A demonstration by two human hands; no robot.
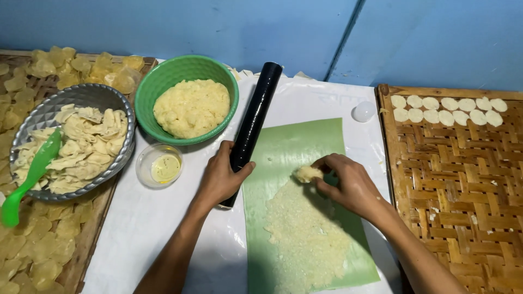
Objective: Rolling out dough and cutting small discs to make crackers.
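Note:
My left hand (220, 177) grips the lower part of a long black rolling pin (255, 111) that lies slanted on the white sheet beside a green mat (305, 141). My right hand (348, 182) pinches a small lump of pale yellow dough (308, 173) over the mat. Below that lump, a thin rough layer of spread dough (308, 234) covers the mat's lower half.
A green bowl of yellow dough (187, 100), a small clear dish of oil (159, 165) and a metal bowl of dough scraps (76, 141) with a green scoop (27, 182) sit left. A woven tray (463, 179) at right holds round cut discs (449, 110). Dried chips (38, 245) cover the left tray.

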